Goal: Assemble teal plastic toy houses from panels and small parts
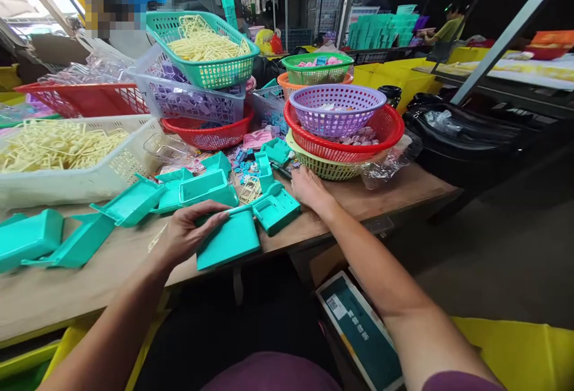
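Observation:
My left hand grips a teal plastic case at the table's front edge, thumb over its upper edge and fingers behind. My right hand reaches to the foot of the yellow basket, its fingers curled beside a thin dark object; what they hold is partly hidden. Between my hands lies an open teal case part with recesses. Behind it are small cream plastic frames and a scatter of small blue pieces. More teal trays run in a line to the left.
A red basket and a purple basket stack on the yellow one. At left stands a white crate of cream parts. A green basket tops a translucent crate. Below the table sits a dark green box.

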Tool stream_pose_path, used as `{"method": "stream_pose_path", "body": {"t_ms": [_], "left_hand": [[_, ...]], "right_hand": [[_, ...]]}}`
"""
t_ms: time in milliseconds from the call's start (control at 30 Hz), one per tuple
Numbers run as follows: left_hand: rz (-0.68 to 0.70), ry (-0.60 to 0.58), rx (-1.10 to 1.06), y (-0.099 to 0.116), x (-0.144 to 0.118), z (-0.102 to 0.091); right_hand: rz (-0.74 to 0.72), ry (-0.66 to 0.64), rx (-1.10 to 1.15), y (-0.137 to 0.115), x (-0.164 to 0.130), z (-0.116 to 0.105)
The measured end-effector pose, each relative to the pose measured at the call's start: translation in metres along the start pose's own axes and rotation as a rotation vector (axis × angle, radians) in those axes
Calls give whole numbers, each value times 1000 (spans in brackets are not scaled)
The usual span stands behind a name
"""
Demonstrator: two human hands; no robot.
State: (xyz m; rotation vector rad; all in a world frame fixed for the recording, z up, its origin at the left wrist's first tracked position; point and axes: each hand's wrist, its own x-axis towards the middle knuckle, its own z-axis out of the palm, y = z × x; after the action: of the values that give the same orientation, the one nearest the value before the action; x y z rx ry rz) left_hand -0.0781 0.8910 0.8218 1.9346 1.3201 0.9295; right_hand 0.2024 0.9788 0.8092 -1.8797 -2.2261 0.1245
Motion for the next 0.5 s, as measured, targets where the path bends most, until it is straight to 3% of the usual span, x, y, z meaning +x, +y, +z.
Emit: {"method": "stream_pose_path", "body": {"t_ms": [133,200,267,367,500], "left_hand": [[-49,141,80,6,-4,8],[77,196,126,6,-16,10],[266,177,272,4,-32,13],[397,81,520,3,-53,16],[229,62,365,9,-47,7]], "right_hand": [[4,-30,54,17,-21,-14],[-27,-35,91,30,-37,-17],[-46,-16,195,42,-53,-16],[-35,24,532,53,-67,-8],[49,-61,1145,51,-67,1]]}}
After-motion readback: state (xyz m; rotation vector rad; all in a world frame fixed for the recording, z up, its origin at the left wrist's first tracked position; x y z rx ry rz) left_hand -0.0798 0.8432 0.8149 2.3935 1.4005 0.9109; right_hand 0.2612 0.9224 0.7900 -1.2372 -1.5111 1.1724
